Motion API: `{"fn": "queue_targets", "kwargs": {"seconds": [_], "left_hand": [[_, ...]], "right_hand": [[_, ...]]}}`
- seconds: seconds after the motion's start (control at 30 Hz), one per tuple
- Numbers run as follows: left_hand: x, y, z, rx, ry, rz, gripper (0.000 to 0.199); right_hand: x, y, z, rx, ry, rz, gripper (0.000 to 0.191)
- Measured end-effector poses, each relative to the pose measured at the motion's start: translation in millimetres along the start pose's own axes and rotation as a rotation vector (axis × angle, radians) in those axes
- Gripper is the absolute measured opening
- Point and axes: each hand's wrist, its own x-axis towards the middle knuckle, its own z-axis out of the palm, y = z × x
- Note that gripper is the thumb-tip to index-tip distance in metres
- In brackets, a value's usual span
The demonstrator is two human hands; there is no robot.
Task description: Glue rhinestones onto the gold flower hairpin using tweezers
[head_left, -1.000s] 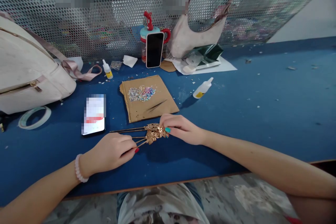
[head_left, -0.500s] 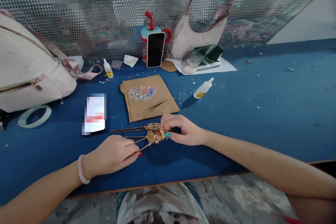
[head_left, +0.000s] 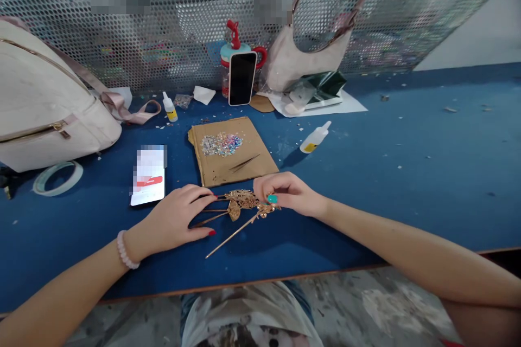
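One gold hairpin [head_left: 264,209] has swung away from the bunch since the earlier frame, its stick now slanting toward the near edge; left hand [head_left: 173,222] has shifted too, fingers now spread. Right hand [head_left: 287,192]: grip pinched around the ornate head of that pin. Left hand: grip loose, thumb well apart from fingers, fingertips at the sticks of the other hairpins [head_left: 241,199], which lie on the surface [head_left: 407,184] between the hands, just in front of the cardboard [head_left: 220,172].

Surface is blue, littered with pale specks and scraps. Cardboard carries a heap of small multicoloured stones [head_left: 222,144] plus tweezers [head_left: 245,162]. White bottle [head_left: 313,140] with yellow label just right of it, tilted in view; smaller bottle [head_left: 170,108] farther back on the left. Lit phone [head_left: 150,194] flat near left hand, screen partly pixelated. Tape roll [head_left: 52,193] at far left, near a cream backpack [head_left: 61,97].

Back row: dark-screened phone [head_left: 242,78] upright in front of a cup [head_left: 236,50] with red handle; pale handbag [head_left: 309,59] beside it, white paper [head_left: 352,104] under a dark green packet [head_left: 328,87].

Room: perforated metal screen [head_left: 183,38] behind everything, plain white wall [head_left: 476,27] at right, stained grey floor [head_left: 358,309] below the near edge.
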Motion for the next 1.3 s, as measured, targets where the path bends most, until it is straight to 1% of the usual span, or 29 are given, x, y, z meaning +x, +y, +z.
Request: {"fn": "queue_targets", "kwargs": {"seconds": [0.03, 0.07, 0.27, 0.43, 0.57, 0.73, 0.8, 0.87, 0.97, 1.07, 1.17, 1.3], "left_hand": [[0, -1, 0.3, 0.008, -0.011, -0.002, 0.05], [-1, -1, 0.7, 0.015, -0.019, -0.003, 0.049], [-1, 0, 3.1, 0.037, 0.005, -0.015, 0.031], [-2, -3, 2.6, 0.103, -0.013, -0.023, 0.022], [-2, -1, 1.0, 0.14, -0.042, -0.085, 0.017], [1, 4, -0.1, 0.094, -0.083, -0.193, 0.015], [1, 5, 2.0, 0.15, -0.098, -0.195, 0.014], [-1, 5, 5.6, 0.271, -0.109, -0.185, 0.013], [-6, 4, 12.5, 0.478, -0.094, -0.159, 0.016], [-10, 1, 18.7, 0.564, -0.072, -0.128, 0.021], [-11, -4, 22.6, 0.542, -0.056, -0.133, 0.026], [-12, -10, 21.2, 0.319, -0.034, -0.183, 0.029]], "right_hand": [[0, 1, 0, 0.025, 0.0, 0.01, 0.039], [0, 1, -1, 0.048, 0.005, 0.018, 0.038], [1, 2, -2, 0.138, 0.054, 0.077, 0.039], [0, 5, -3, 0.15, 0.049, 0.069, 0.038], [0, 6, -4, 0.153, 0.021, 0.072, 0.036], [1, 5, -3, 0.157, 0.017, 0.106, 0.034], [1, 4, -3, 0.157, 0.02, 0.118, 0.035], [1, 4, -3, 0.153, 0.022, 0.126, 0.035], [1, 4, -3, 0.148, 0.021, 0.131, 0.035], [1, 6, -3, 0.149, 0.017, 0.128, 0.034], [0, 7, -4, 0.143, 0.009, 0.122, 0.034], [0, 6, -4, 0.141, 0.012, 0.128, 0.033]]}}
